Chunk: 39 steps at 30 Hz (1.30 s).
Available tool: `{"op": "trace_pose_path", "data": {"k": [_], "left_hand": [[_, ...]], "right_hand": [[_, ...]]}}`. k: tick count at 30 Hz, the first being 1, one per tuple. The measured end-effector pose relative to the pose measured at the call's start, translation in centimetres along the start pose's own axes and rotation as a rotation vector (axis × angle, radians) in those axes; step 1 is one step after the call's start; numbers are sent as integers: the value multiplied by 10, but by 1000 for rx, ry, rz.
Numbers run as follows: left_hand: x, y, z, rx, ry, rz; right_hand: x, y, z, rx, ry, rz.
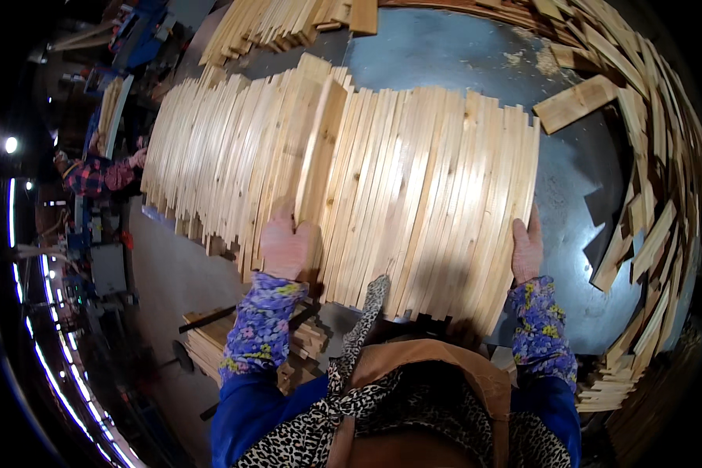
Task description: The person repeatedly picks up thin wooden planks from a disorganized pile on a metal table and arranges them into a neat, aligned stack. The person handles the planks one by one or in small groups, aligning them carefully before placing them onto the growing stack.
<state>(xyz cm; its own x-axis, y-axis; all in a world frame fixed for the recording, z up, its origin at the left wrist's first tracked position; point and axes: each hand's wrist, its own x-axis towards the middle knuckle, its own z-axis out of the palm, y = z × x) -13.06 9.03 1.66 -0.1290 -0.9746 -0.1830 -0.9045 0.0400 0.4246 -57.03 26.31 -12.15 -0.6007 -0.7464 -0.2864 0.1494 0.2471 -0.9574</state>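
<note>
A wide row of thin pale wooden strips (429, 179) lies side by side on the metal table in front of me. A second group of strips (210, 148) continues to the left. Between the two groups, a thicker wooden board (320, 156) stands above the strips, tilted on its edge. My left hand (285, 246) is closed at the near end of this board, its fingertips partly hidden. At the row's right edge, my right hand (527, 248) rests against the outermost strip, fingers stretched out and thumb apart.
The blue-grey metal table (429, 51) shows beyond the row. A short board (576, 104) lies at the far right, near a large curved heap of wood offcuts (655, 148). More strips (269, 23) lie at the back. Stacked boards (210, 347) sit low left. Another person (101, 173) stands far left.
</note>
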Motion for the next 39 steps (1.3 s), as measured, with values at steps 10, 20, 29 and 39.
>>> {"op": "trace_pose_path", "data": {"k": [10,20,29,39], "left_hand": [[-54,59,7,-752,-446,137],[-124,96,49,-752,-603,196],[-140,123,82,-809,-747,112],[-205,457,257,-1038,-434,577]], "right_hand": [[61,-186,71,93,-131,-236],[54,-209,2,-233,-243,-101],[22,-206,-73,-446,-41,-101],[-149,-90,-246,-298,178,-269]]}}
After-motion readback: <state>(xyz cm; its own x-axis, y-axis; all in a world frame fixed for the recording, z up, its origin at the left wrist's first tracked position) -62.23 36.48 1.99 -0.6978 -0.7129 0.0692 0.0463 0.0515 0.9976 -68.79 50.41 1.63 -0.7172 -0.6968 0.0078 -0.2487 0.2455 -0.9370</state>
